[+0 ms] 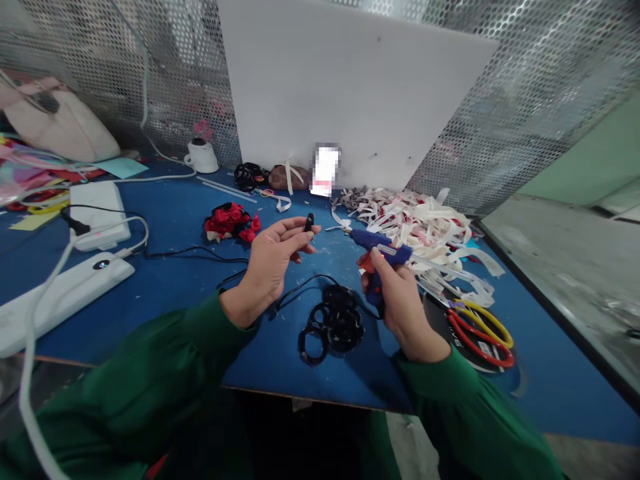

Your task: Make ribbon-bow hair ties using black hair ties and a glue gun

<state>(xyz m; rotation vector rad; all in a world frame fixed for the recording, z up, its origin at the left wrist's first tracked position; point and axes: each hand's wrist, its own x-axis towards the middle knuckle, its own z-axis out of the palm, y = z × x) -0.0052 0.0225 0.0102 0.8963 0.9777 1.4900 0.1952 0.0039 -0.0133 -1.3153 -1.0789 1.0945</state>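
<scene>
Raised above the table, my left hand (273,257) is closed, pinching a small black hair tie (309,222) between thumb and fingers. Only a short upright part of it shows; the fingers hide the rest. My right hand (397,293) grips a blue glue gun (377,243) by its handle, fingers near the orange trigger. Its nozzle points left toward the hair tie, with a gap between them. A clear glue stick (445,268) sticks out of the gun's back. Below and between my hands lies a pile of black hair ties (341,320).
Red fabric bows (231,222) lie beyond my left hand. Ribbon scraps (415,217) are heaped at the back right, with scissors (483,333) beside my right wrist. White power strips (60,293) and cables occupy the left. A phone (325,170) leans on the white board (345,87).
</scene>
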